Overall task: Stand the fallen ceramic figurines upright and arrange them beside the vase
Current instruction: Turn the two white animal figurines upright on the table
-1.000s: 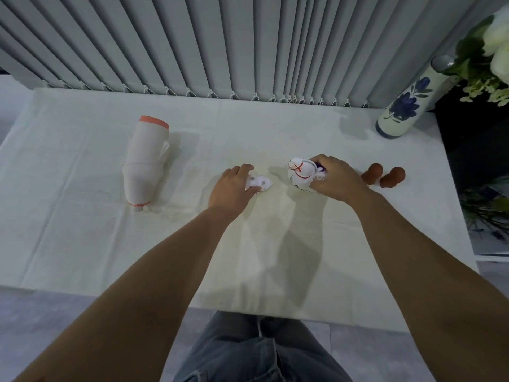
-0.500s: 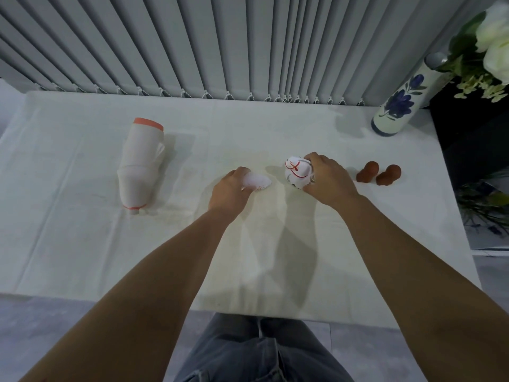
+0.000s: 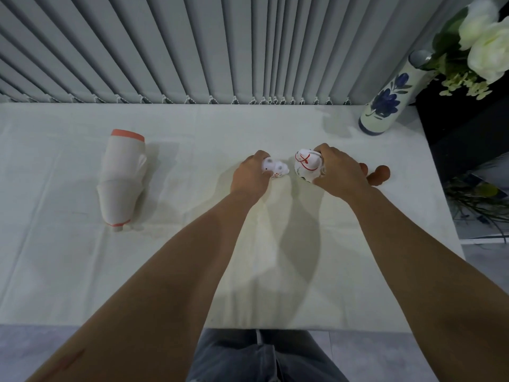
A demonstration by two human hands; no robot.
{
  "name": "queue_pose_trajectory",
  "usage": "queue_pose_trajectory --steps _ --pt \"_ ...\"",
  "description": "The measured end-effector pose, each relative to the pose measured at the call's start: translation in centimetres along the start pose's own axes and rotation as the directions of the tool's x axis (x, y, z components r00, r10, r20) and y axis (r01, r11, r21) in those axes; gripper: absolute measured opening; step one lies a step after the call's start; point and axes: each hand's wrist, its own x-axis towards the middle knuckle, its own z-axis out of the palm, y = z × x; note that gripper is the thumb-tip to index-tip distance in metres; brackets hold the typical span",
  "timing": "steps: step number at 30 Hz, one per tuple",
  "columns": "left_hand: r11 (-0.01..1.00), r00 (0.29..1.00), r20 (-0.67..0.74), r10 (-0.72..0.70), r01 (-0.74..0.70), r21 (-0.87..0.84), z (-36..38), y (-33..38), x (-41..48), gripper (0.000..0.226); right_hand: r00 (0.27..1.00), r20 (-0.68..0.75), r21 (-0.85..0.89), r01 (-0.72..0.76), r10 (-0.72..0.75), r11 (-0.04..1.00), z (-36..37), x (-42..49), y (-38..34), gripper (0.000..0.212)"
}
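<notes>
The near counter (image 3: 82,271) lies bare. Mid-counter, the left hand (image 3: 249,177) pinches a small figurine (image 3: 275,169), half hidden; the right hand (image 3: 340,175) grips a rounder figurine (image 3: 307,165), covering part of the brown pieces (image 3: 381,174) at 3 o'clock. A tall figurine (image 3: 122,179) lies at 9 o'clock. The vase (image 3: 385,102) stands at 1 o'clock, near the edge.

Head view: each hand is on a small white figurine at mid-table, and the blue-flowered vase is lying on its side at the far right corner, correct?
Not quite. The head view shows the blue-flowered vase standing upright at the far right corner, not lying down. The rest holds: the left hand and right hand each grip a small white figurine at mid-table.
</notes>
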Motion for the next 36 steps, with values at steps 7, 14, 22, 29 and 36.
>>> queue_pose_trajectory --steps 7,14,22,29,36 --pt "0.998 0.999 0.045 -0.006 0.003 0.058 0.1 -0.2 0.9 0.034 0.998 -0.061 -0.101 0.021 -0.028 0.995 0.5 0.1 0.5 0.04" --pt "0.999 1.0 0.006 0.028 -0.028 0.038 0.1 -0.7 0.4 0.031 0.992 -0.125 -0.164 -0.017 -0.003 0.986 0.3 -0.3 0.3 0.057" --pt "0.997 0.999 -0.003 0.041 -0.04 0.073 0.5 0.4 0.6 0.032 0.992 -0.129 -0.097 -0.012 0.0 0.995 -0.2 -0.6 -0.1 0.052" --pt "0.992 0.999 0.033 0.037 -0.04 0.123 0.5 0.5 0.4 0.047 0.994 -0.105 -0.062 -0.008 0.001 0.998 0.4 -0.4 0.3 0.055" --pt "0.994 0.999 0.024 0.025 -0.028 0.107 -0.7 -0.3 -1.4 0.054 0.983 -0.161 -0.079 0.079 -0.092 0.994 -0.1 -0.8 -1.1 0.066"
